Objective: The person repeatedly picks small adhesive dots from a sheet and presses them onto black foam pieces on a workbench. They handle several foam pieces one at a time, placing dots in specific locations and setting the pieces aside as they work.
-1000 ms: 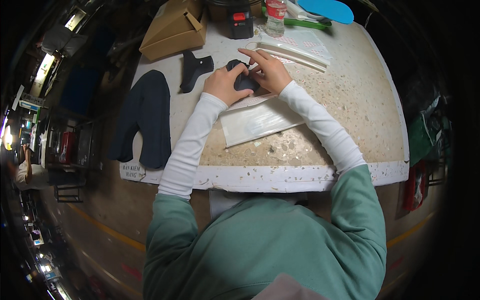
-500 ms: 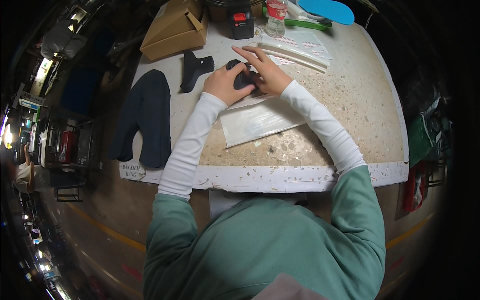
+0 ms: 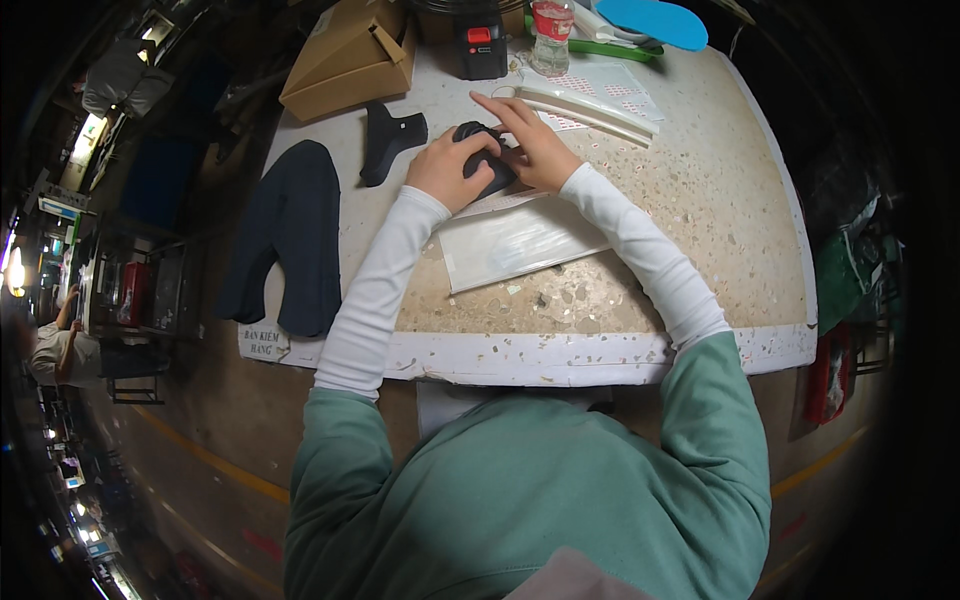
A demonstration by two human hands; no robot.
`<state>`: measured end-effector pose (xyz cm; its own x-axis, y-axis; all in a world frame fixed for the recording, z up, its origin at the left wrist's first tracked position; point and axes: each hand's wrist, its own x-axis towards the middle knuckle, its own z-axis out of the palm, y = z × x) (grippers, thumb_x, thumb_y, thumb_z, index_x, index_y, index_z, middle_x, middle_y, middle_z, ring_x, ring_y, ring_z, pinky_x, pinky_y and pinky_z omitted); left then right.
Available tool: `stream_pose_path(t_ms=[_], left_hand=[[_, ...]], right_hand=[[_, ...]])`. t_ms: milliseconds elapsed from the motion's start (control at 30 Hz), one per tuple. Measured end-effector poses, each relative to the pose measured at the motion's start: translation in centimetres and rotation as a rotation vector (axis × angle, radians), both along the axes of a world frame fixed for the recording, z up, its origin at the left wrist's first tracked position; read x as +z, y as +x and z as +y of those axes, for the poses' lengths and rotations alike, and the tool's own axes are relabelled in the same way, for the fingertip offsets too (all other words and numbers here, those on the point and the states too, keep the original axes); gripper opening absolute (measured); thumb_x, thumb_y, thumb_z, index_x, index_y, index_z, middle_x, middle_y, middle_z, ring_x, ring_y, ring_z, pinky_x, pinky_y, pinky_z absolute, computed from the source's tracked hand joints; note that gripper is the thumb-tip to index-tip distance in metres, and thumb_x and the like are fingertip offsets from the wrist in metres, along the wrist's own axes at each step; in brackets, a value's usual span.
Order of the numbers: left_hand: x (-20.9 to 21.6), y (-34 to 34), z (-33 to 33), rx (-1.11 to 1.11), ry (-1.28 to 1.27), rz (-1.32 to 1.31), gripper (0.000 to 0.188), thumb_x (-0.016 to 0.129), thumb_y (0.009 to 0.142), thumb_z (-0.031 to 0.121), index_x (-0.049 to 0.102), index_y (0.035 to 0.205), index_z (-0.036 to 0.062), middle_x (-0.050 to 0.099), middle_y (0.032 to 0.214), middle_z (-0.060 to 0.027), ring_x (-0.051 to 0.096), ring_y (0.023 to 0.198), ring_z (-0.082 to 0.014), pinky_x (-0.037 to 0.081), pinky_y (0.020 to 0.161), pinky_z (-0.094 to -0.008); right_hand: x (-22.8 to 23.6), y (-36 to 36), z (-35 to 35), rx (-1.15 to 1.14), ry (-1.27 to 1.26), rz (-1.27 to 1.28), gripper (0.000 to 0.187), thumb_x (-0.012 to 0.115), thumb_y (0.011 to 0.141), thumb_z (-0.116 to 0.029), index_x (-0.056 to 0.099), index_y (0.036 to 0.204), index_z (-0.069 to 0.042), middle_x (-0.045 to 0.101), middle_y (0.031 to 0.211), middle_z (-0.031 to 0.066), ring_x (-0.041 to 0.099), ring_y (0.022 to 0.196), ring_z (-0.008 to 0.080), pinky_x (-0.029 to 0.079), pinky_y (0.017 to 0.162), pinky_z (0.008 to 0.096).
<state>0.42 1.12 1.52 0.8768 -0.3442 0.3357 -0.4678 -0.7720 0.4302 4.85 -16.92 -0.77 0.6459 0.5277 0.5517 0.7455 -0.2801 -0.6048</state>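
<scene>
Both hands work on a small dark padded fabric piece (image 3: 497,177) over the middle of the table. My left hand (image 3: 447,172) wraps around its left side, fingers bent over the top. My right hand (image 3: 540,150) grips its right side with the thumb and lower fingers, while the index finger stretches out to the upper left. The hands partly cover the piece, so its full shape is hidden. Under and in front of it lies a clear plastic bag (image 3: 520,243). To the left are a dark T-shaped piece (image 3: 385,140) with a small white tag and a larger dark arch-shaped piece (image 3: 290,235).
A cardboard box (image 3: 350,65) stands at the far left of the table (image 3: 720,240). Beside it are a black battery-like block (image 3: 482,52), a bottle (image 3: 551,40), a green tray (image 3: 640,50) and a blue oval sheet (image 3: 660,20). Sticker sheets (image 3: 625,90) lie under rolled plastic (image 3: 590,112).
The dark padded piece has turned slightly between my hands, showing more of its lower part. My left fingers have shifted a little on it; my right hand has barely moved.
</scene>
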Motion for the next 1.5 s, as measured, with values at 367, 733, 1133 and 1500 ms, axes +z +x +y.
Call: stream_pose_path(t_ms=[367, 733, 1133, 1500], left_hand=[[-0.3, 0.9, 1.2, -0.084, -0.149, 0.070, 0.035, 0.074, 0.067, 0.021, 0.061, 0.099, 0.0172, 0.065, 0.098, -0.0090, 0.064, 0.091, -0.0292, 0.050, 0.081, -0.0348], [0.7, -0.1, 1.4, -0.082, -0.402, 0.067, 0.063, 0.078, 0.069, 0.017, 0.051, 0.125, 0.0130, 0.060, 0.101, -0.0073, 0.046, 0.062, -0.0052, 0.042, 0.056, -0.0196], [0.4, -3.4, 1.2, -0.041, 0.051, 0.081, 0.017, 0.075, 0.073, 0.025, 0.072, 0.083, 0.0112, 0.068, 0.073, -0.0024, 0.059, 0.055, -0.0169, 0.045, 0.053, -0.0256], [0.8, -2.9, 2.0, -0.149, -0.197, 0.138, 0.032, 0.082, 0.067, 0.021, 0.069, 0.094, 0.0080, 0.062, 0.087, -0.0010, 0.054, 0.075, -0.0109, 0.044, 0.063, -0.0230]], right_hand=[[-0.8, 0.6, -0.7, -0.216, 0.044, 0.119, 0.057, 0.057, 0.082, 0.004, 0.046, 0.134, -0.017, 0.056, 0.103, 0.0169, 0.064, 0.088, 0.0283, 0.055, 0.075, 0.0345], [-1.1, 0.7, -0.2, -0.011, 0.266, 0.899, 0.032, 0.058, 0.094, -0.025, 0.060, 0.121, -0.007, 0.062, 0.093, 0.0089, 0.062, 0.077, 0.0109, 0.058, 0.064, 0.0266], [-1.5, 3.2, -2.3, -0.354, 0.163, 0.498, 0.034, 0.068, 0.084, -0.020, 0.062, 0.113, -0.004, 0.063, 0.100, 0.0122, 0.065, 0.080, 0.0201, 0.055, 0.074, 0.0307], [2.2, -1.9, -2.5, 0.152, -0.517, 0.205, 0.024, 0.076, 0.073, -0.023, 0.066, 0.084, -0.004, 0.061, 0.084, 0.0127, 0.063, 0.078, 0.0261, 0.050, 0.071, 0.0344]])
